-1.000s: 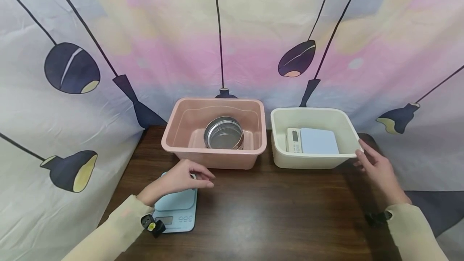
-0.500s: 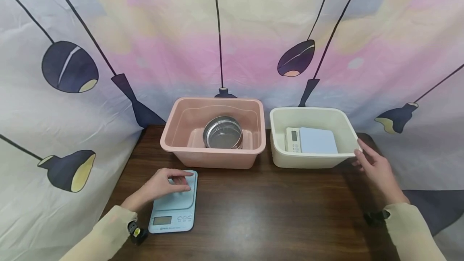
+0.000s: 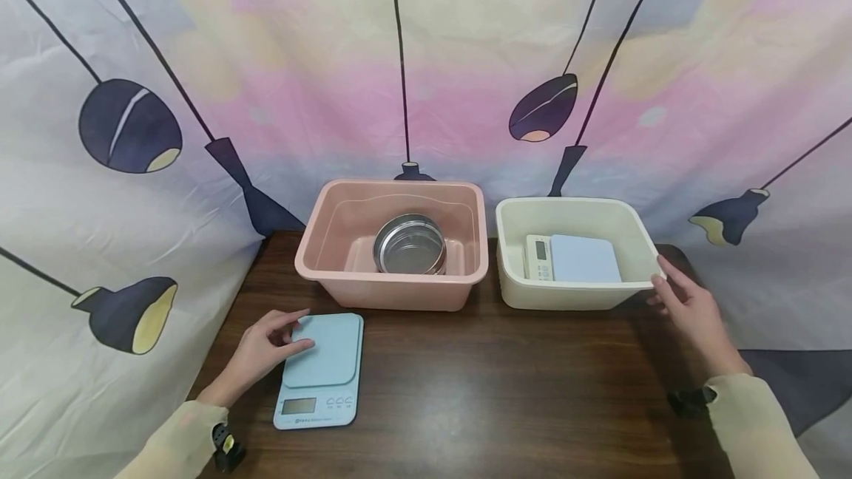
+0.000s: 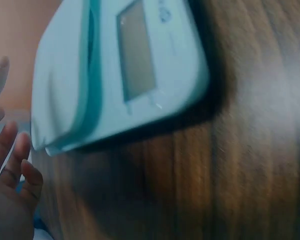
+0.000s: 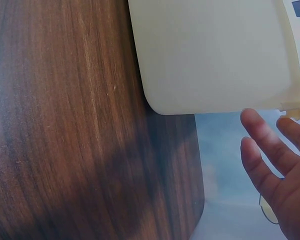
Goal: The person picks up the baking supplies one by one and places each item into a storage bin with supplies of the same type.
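A light blue kitchen scale [image 3: 324, 352] lies flat on the table in front of the pink bin. Beside its far left edge is my left hand [image 3: 261, 353], thumb and fingers parted, with the fingertips overlapping the weighing plate in the head view. Nothing is between those fingers. In the left wrist view the scale [image 4: 125, 65] appears close up, to the right of the fingers. My right hand [image 3: 695, 316] touches the front right corner of the cream bin [image 3: 572, 297]. Its fingers [image 5: 266, 137] extend loosely at that rim in the right wrist view.
At the back left of the brown wooden table [image 3: 466, 390], the pink bin [image 3: 393, 293] holds round metal sieves [image 3: 410, 246]. Inside the cream bin lies a white kitchen scale [image 3: 584, 259]. A printed curtain [image 3: 446, 80] hangs behind both bins.
My left hand has moved left and slightly toward me, from before the pink bin across the blue scale to its left edge, uncovering the scale. The right hand stays at the cream bin's corner.
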`<state>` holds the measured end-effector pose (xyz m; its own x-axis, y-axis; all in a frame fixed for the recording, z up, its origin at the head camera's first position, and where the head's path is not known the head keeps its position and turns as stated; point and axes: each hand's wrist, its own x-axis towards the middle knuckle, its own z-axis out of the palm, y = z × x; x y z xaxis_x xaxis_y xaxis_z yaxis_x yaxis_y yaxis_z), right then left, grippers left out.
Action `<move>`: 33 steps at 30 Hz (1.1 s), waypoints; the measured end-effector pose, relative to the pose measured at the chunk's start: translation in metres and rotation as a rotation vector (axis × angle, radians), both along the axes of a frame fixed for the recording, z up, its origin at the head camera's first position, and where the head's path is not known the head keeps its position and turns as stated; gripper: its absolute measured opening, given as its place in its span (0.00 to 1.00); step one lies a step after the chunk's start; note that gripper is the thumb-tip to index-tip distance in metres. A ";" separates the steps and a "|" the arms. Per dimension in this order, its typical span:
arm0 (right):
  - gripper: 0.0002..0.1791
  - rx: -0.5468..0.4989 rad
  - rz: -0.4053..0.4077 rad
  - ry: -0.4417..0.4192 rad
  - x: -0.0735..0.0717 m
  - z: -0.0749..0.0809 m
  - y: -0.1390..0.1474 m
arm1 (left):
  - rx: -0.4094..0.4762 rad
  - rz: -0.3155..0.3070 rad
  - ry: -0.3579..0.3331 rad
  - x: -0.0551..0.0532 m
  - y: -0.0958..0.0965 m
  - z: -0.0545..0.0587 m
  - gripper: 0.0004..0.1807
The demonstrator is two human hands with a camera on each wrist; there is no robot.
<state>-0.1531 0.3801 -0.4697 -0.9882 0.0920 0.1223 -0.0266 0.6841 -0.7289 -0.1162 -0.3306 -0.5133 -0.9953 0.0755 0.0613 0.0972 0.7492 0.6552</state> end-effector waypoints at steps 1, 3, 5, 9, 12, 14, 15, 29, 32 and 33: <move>0.34 -0.001 0.001 -0.001 0.000 0.000 0.000 | -0.021 0.012 0.002 0.001 -0.002 -0.002 0.35; 0.34 -0.001 0.000 -0.002 0.000 0.000 0.000 | -0.044 0.031 -0.012 0.003 -0.005 -0.005 0.38; 0.34 -0.003 0.002 -0.003 0.000 0.000 0.000 | -0.048 0.037 -0.055 0.005 -0.008 -0.007 0.43; 0.34 -0.005 0.007 0.010 -0.001 0.000 0.001 | -0.029 0.019 -0.152 0.010 -0.013 -0.011 0.51; 0.33 -0.010 0.006 0.024 -0.002 -0.002 0.002 | -0.001 -0.004 -0.179 0.012 -0.015 -0.014 0.57; 0.33 -0.015 0.003 0.029 -0.002 -0.002 0.002 | 0.010 -0.015 -0.190 0.013 -0.015 -0.016 0.60; 0.33 -0.016 0.003 0.028 -0.002 -0.002 0.002 | 0.016 -0.020 -0.202 0.014 -0.016 -0.017 0.61; 0.34 -0.015 -0.008 0.003 0.000 -0.002 0.001 | -0.042 0.029 -0.311 0.017 -0.014 -0.016 0.37; 0.33 -0.027 -0.007 0.017 -0.002 -0.003 0.001 | -0.053 0.033 -0.313 0.018 -0.014 -0.017 0.32; 0.33 -0.033 -0.006 0.025 -0.002 -0.004 0.001 | -0.055 0.032 -0.313 0.019 -0.014 -0.017 0.31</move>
